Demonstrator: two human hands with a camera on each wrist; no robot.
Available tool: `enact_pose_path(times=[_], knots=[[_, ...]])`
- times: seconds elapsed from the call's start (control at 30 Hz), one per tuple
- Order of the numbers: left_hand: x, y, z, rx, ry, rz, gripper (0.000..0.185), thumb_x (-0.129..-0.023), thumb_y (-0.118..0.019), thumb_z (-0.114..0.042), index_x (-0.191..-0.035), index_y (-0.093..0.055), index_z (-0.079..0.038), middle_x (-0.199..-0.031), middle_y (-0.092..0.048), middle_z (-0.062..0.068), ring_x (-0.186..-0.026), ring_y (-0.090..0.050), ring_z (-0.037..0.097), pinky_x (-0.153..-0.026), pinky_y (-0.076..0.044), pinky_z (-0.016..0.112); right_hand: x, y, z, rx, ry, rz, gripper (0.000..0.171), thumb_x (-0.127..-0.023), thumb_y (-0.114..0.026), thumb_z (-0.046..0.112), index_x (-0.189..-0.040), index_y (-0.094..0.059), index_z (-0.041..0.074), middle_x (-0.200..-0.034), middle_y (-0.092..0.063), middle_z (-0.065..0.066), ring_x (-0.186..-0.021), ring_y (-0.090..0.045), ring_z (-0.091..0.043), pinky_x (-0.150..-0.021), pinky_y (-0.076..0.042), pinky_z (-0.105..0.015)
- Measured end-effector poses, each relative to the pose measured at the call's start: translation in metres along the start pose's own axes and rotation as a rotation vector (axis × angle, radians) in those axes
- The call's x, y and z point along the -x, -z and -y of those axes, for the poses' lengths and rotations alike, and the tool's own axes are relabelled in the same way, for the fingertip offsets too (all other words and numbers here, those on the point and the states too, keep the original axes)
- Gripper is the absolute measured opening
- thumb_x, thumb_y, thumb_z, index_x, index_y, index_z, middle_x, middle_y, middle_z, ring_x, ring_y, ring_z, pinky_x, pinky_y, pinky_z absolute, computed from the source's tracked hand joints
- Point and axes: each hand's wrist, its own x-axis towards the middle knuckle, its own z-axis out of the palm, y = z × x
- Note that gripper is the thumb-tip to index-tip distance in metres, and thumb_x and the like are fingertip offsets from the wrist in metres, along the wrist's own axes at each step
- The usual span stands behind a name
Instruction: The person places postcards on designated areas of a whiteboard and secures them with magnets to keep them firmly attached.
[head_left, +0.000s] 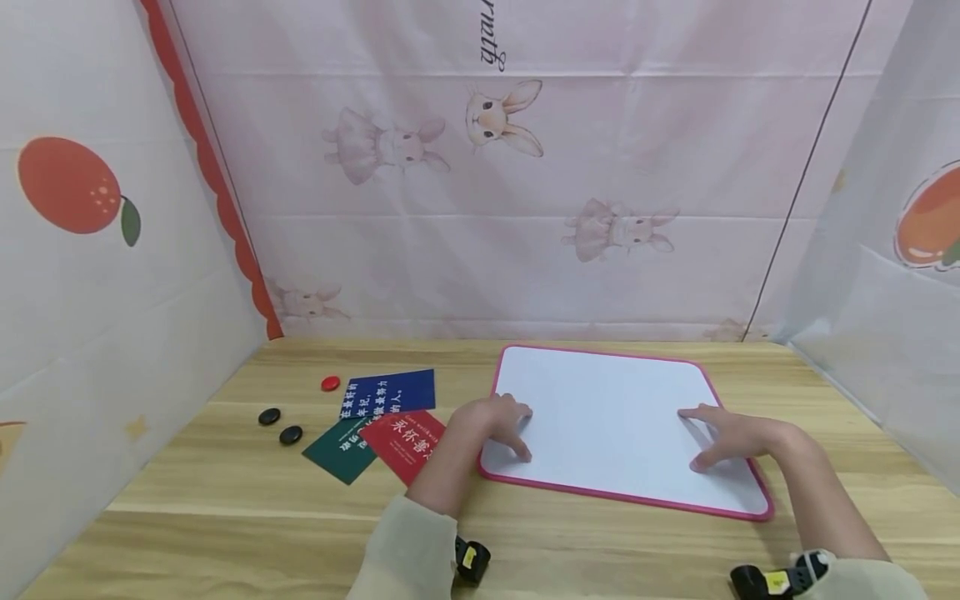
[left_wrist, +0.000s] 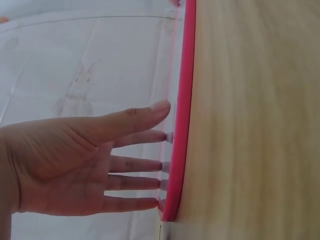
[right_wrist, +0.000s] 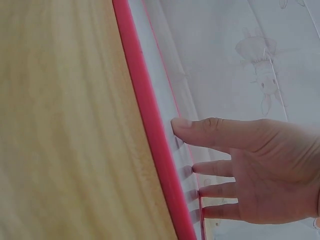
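A whiteboard (head_left: 611, 425) with a pink rim lies flat on the wooden table, slightly turned. My left hand (head_left: 498, 421) has its fingertips on the board's left part. Near the opposite end, the fingertips of my right hand (head_left: 738, 433) touch the white surface. Both wrist views show straight, spread fingers: the left hand (left_wrist: 70, 167) and the right hand (right_wrist: 270, 175) each meet the board with the fingertips, and neither curls round the rim. Nothing is held in either palm.
Left of the board lie overlapping blue (head_left: 408, 390), red (head_left: 397, 437) and green (head_left: 337, 450) cards with white writing. Beside them are a red disc (head_left: 330, 383) and two black discs (head_left: 269, 416). Printed cloth walls (head_left: 570, 292) enclose the table's back and sides.
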Motion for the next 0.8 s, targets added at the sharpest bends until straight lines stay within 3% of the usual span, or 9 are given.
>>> enact_pose_path(times=[0.13,0.27,0.37,0.5,0.8], knots=[[-0.004,-0.001,0.006,0.062,-0.024,-0.024,0.07,-0.073,-0.076,-0.033,-0.135,-0.047,-0.019,-0.137,-0.041,0.006,-0.127,-0.034,0.023,-0.097,-0.035,0.046,-0.001,-0.001,0.0,0.008,-0.011,0.0,0.088,-0.073,-0.075,0.034,-0.138,-0.03,-0.006,-0.137,-0.013,-0.04,-0.123,-0.009,-0.057,-0.092,-0.013,-0.07],[-0.008,-0.004,0.011,0.054,-0.055,-0.034,0.074,-0.076,-0.072,-0.042,-0.14,-0.041,-0.02,-0.147,-0.028,0.005,-0.135,-0.019,0.023,-0.103,-0.025,0.049,-0.003,0.0,0.001,0.023,-0.023,-0.002,0.089,-0.072,-0.075,0.035,-0.137,-0.03,-0.007,-0.137,-0.014,-0.04,-0.123,-0.01,-0.057,-0.092,-0.014,-0.07],[-0.011,-0.007,0.013,0.035,-0.068,-0.005,0.077,-0.076,-0.07,-0.046,-0.142,-0.037,-0.021,-0.149,-0.022,0.003,-0.136,-0.013,0.023,-0.105,-0.02,0.048,-0.002,0.001,0.002,0.027,-0.029,0.009,0.09,-0.072,-0.075,0.036,-0.137,-0.03,-0.006,-0.137,-0.014,-0.039,-0.123,-0.011,-0.057,-0.092,-0.014,-0.07],[-0.011,-0.009,0.013,0.044,-0.052,0.035,0.079,-0.076,-0.071,-0.043,-0.143,-0.035,-0.022,-0.15,-0.021,0.001,-0.137,-0.009,0.024,-0.105,-0.018,0.05,-0.003,0.001,0.003,0.038,-0.029,0.022,0.09,-0.072,-0.075,0.035,-0.138,-0.03,-0.005,-0.138,-0.015,-0.039,-0.123,-0.012,-0.056,-0.092,-0.015,-0.07],[-0.005,-0.006,0.007,0.033,-0.008,0.039,0.081,-0.073,-0.074,-0.039,-0.142,-0.036,-0.022,-0.149,-0.023,0.001,-0.136,-0.012,0.024,-0.104,-0.022,0.05,-0.005,0.0,0.002,0.026,-0.03,0.029,0.091,-0.072,-0.076,0.034,-0.139,-0.027,-0.004,-0.138,-0.014,-0.038,-0.123,-0.014,-0.056,-0.091,-0.016,-0.071]])
